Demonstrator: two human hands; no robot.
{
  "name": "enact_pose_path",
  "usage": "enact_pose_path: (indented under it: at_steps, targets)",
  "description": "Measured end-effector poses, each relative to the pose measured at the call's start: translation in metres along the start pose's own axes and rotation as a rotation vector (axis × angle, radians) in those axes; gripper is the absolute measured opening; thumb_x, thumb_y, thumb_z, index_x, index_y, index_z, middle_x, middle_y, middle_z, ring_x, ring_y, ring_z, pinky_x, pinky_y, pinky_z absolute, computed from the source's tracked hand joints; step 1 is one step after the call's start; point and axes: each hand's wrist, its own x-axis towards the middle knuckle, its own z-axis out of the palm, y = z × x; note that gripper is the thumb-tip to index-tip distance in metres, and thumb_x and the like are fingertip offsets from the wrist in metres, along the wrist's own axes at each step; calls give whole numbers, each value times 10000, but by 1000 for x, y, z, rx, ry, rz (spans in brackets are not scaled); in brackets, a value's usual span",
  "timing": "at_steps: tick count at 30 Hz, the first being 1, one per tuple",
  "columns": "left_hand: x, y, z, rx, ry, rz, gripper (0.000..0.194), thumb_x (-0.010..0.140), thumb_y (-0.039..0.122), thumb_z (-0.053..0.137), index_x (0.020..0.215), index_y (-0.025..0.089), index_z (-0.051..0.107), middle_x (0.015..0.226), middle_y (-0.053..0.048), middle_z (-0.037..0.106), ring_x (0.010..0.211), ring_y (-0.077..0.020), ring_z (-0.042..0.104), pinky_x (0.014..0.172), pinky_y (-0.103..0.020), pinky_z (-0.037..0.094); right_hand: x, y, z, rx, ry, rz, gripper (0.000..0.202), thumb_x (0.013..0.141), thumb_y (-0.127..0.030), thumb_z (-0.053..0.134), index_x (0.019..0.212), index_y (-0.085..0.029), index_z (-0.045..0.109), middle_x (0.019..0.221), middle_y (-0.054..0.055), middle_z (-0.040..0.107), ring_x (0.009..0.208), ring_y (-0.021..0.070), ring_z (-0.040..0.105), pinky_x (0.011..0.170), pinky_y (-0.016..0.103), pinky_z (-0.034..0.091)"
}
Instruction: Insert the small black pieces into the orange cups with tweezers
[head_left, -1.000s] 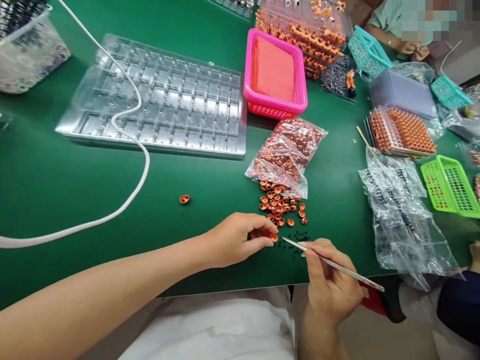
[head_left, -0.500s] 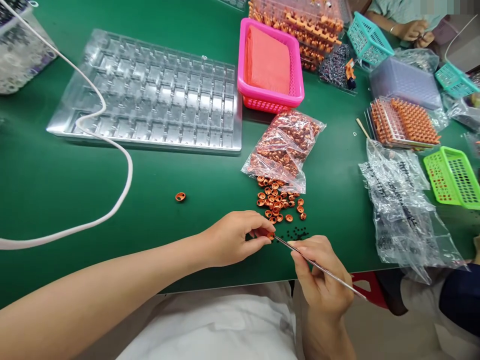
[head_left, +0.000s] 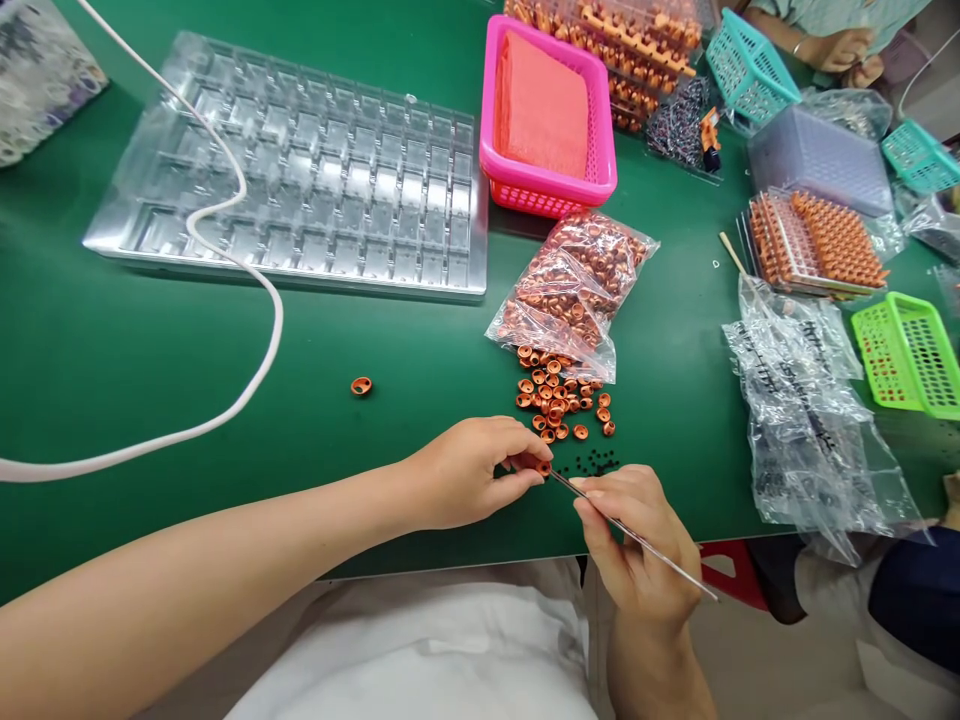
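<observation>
Between thumb and fingers, my left hand (head_left: 469, 475) pinches a small copper-coloured cup-shaped part (head_left: 544, 467) just above the table. My right hand (head_left: 645, 545) holds a thin metal rod-like tool (head_left: 622, 525) like a pen, its tip at the part in my left hand. I cannot make out whether the tip is inside it. Tiny black pieces (head_left: 592, 461) lie scattered just beyond my right fingertips. Behind them spreads a pile of loose copper-coloured parts (head_left: 559, 400), spilling from a clear plastic bag (head_left: 574, 290) full of them. One single part (head_left: 361, 386) lies apart to the left.
A clear compartment tray (head_left: 300, 180) lies at the back left, crossed by a white cable (head_left: 274, 340). Behind the bag stands a pink basket (head_left: 609, 185) with orange-red sheets. To the right are crumpled plastic bags (head_left: 795, 400) and a green basket (head_left: 911, 350). Another person's hands (head_left: 836, 50) show far right.
The view has shifted slightly. My right hand and the tool have moved a little to the left, while my left hand keeps its pinch on the part.
</observation>
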Motion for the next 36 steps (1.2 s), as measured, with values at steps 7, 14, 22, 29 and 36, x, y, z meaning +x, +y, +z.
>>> enact_pose_path:
  at_steps: [7,14,22,29,36]
  targets:
    - [1,2,-1,28,-5,6,122,925,150,666,1012,168,749,884,-33,770,780,-145,697,712,-221,546,5,-1,-2,-21,-31,-29,344,888,-34,694,1159,-242,649,1020,52,807,826,203,770,726,383,588]
    - [1,2,-3,42,-26,6,123,931,144,666,1018,165,749,891,-36,771,795,-150,702,720,-222,546,7,1,-5,-40,-84,-60,320,901,-65,690,1160,-248,648,1037,52,811,843,202,771,756,389,593]
    - [2,1,-2,18,-9,22,124,924,133,676,1021,123,753,883,-56,772,782,-149,709,722,-220,558,10,0,-6,-92,-118,-137,328,893,-50,703,1165,-223,642,1048,61,811,857,192,766,768,375,579]
    - [2,1,-2,13,-11,12,135,927,142,669,1030,130,755,892,-53,774,779,-145,706,726,-220,559,8,0,-6,-102,-106,-146,333,894,-37,703,1167,-219,641,1047,62,810,862,185,758,770,375,577]
    - [1,1,-2,6,-10,7,135,922,136,680,1030,116,759,889,-58,770,773,-145,707,716,-217,556,8,0,-5,-63,-84,-142,319,898,-28,701,1172,-184,650,1057,83,801,881,189,751,777,380,568]
